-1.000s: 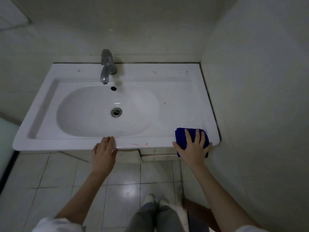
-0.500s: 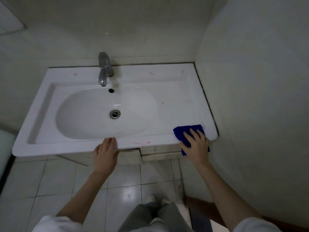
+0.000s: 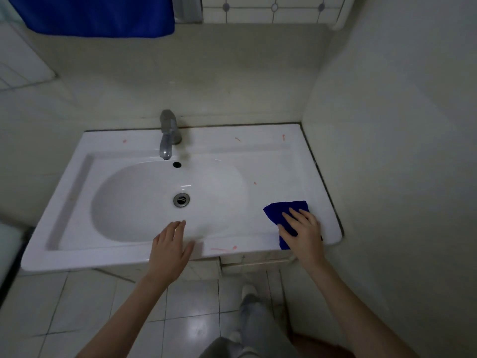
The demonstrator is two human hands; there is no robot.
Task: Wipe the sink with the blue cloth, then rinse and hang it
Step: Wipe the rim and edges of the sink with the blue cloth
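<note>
Nearest the viewer, the left hand (image 3: 170, 250) lay flat and empty on the front rim of the sink (image 3: 77, 257). At the rim's right corner the right hand (image 3: 303, 232) pressed spread fingers onto the folded blue cloth (image 3: 280, 211), which pointed diagonally inward. Red smears (image 3: 223, 248) lay leftward between the hands, the tap (image 3: 169, 135) beyond.
</note>
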